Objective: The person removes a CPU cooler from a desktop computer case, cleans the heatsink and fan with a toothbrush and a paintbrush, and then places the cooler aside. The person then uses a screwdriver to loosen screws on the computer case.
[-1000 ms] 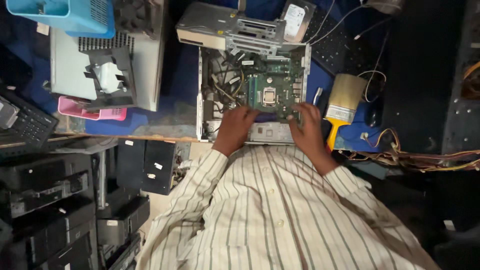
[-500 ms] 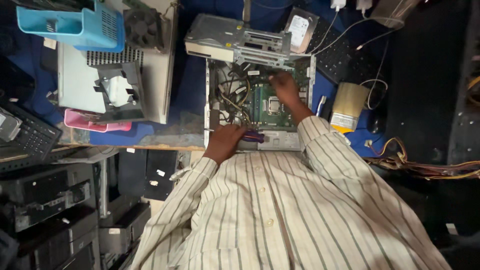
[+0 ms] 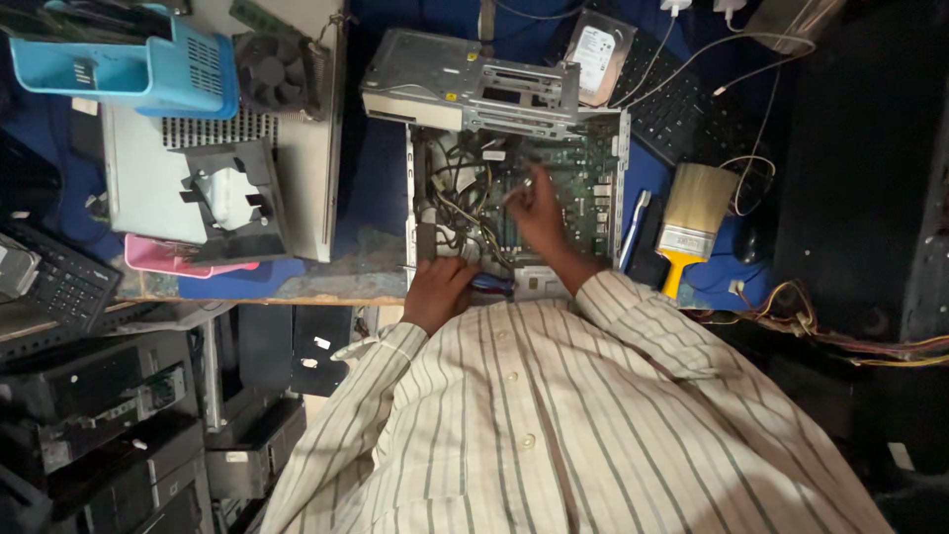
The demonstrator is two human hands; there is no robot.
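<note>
Fingers (image 3: 521,188) curled on green motherboard (image 3: 583,183)

Computer case (image 3: 420,213) bare matt metal; motherboard (image 3: 583,178) green; paintbrush (image 3: 692,213) wood, bristles.

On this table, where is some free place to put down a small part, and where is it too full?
Bare blue tabletop lies between the grey panel and the open computer case. A smaller patch sits beside the paintbrush. Inside the case it is crowded with cables, where the right hand reaches; the left hand grips its near edge.
</note>
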